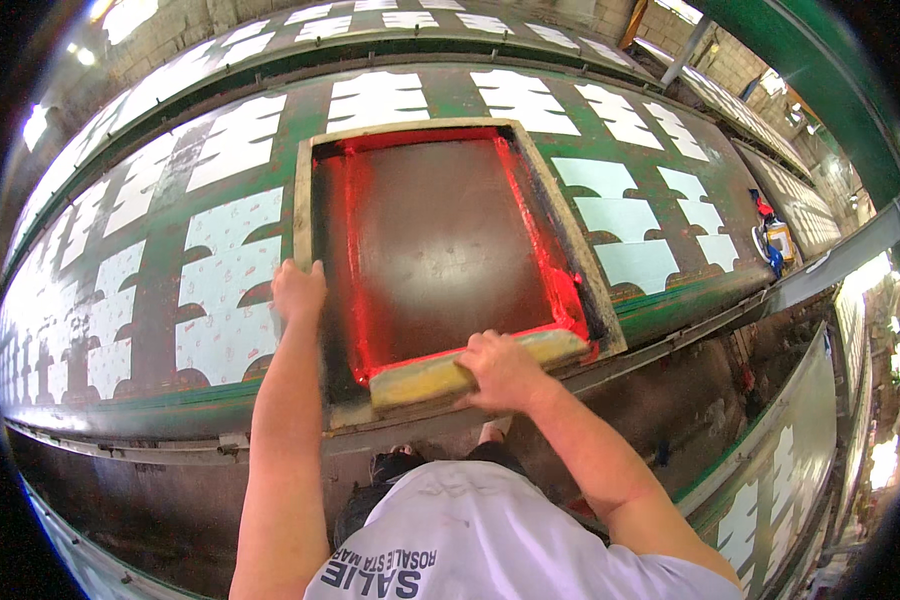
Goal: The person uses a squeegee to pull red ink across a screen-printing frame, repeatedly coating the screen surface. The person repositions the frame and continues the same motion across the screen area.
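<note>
A wooden-framed printing screen lies on a long green table, its dark mesh edged with bright red ink. My left hand grips the left side of the frame, fingers wrapped round the wood. In my right hand is a wide squeegee with a yellowish, ink-stained handle; it lies across the near end of the screen, inside the frame. Red ink runs along its far edge. White cut fabric pieces lie in rows on both sides of the screen; those at the left bear a small reddish pattern. What lies beneath the screen is hidden.
The green printing table stretches left and right, with a metal rail along its near edge. A container and small items sit at its right end. More tables with white pieces stand beyond and behind me. A green beam crosses the upper right.
</note>
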Demonstrator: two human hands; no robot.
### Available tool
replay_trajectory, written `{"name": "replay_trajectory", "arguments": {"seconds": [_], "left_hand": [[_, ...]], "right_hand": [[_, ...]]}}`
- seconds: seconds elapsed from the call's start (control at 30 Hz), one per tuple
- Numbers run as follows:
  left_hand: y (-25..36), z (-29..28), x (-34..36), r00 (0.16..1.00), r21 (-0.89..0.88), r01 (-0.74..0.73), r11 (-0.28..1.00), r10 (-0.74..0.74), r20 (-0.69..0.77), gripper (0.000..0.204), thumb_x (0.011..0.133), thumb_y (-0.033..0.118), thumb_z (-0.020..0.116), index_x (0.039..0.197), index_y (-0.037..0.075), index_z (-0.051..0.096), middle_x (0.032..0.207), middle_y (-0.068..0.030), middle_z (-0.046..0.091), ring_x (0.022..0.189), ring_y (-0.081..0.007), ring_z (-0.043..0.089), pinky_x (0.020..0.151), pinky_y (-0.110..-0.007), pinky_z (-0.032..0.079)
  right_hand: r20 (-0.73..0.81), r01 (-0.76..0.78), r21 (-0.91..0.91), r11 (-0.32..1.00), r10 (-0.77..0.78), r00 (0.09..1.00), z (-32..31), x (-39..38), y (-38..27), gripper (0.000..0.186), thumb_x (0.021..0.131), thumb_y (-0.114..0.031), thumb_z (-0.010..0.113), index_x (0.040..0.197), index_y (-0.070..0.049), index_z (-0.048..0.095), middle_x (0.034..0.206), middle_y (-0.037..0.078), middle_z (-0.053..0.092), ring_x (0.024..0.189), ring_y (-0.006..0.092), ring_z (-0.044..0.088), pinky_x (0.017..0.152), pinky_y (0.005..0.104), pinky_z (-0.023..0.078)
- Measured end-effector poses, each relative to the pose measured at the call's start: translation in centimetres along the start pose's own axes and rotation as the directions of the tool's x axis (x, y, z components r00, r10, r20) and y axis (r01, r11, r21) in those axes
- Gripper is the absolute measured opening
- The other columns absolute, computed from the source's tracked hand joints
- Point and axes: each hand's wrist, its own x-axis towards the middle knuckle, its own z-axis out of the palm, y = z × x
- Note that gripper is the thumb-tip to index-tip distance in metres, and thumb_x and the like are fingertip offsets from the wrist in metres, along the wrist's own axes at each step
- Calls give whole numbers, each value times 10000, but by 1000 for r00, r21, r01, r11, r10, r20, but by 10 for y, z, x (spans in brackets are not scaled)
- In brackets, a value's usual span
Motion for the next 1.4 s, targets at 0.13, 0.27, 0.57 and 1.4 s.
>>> {"name": "replay_trajectory", "arguments": {"seconds": [0.13, 0.27, 0.57, 1.4], "left_hand": [[8, -2, -1, 999, 70, 39, 997, -41, 30, 716, 973, 553, 804, 1375, -31, 701, 1412, -263, 713, 1346, -457, 681, 1140, -570, 550], [12, 1, 2, 997, 144, 75, 987, -79, 24, 735, 968, 584, 801, 1354, -36, 714, 1402, -270, 720, 1342, -467, 689, 1133, -572, 551], [23, 12, 4, 991, 241, 128, 962, -117, -60, 673, 980, 566, 806, 1284, -30, 730, 1351, -272, 732, 1284, -469, 709, 1099, -565, 559], [-33, 26, 40, 998, 17, 50, 999, -51, 22, 582, 813, 366, 965, 1123, -73, 742, 1125, -271, 762, 1092, -440, 722, 992, -520, 552]], "right_hand": [[-61, 104, 105, 989, -98, 993, 3, -18, 15, 679, 807, -613, 916, 1174, -56, 793, 1229, 173, 722, 1218, 385, 676, 1043, 519, 570], [-206, 251, 259, 933, -201, 958, -3, -40, 56, 598, 862, -521, 906, 1223, -58, 795, 1313, 172, 747, 1270, 376, 685, 1083, 515, 562], [-446, -326, 297, 897, 432, 784, -21, -97, 229, 516, 879, -180, 914, 1357, -53, 766, 1455, 198, 692, 1353, 430, 634, 1156, 532, 527], [-416, -452, 375, 809, 583, 698, -57, -56, 271, 641, 777, -87, 855, 1405, -124, 732, 1153, 162, 731, 1128, 424, 704, 978, 527, 586]]}}
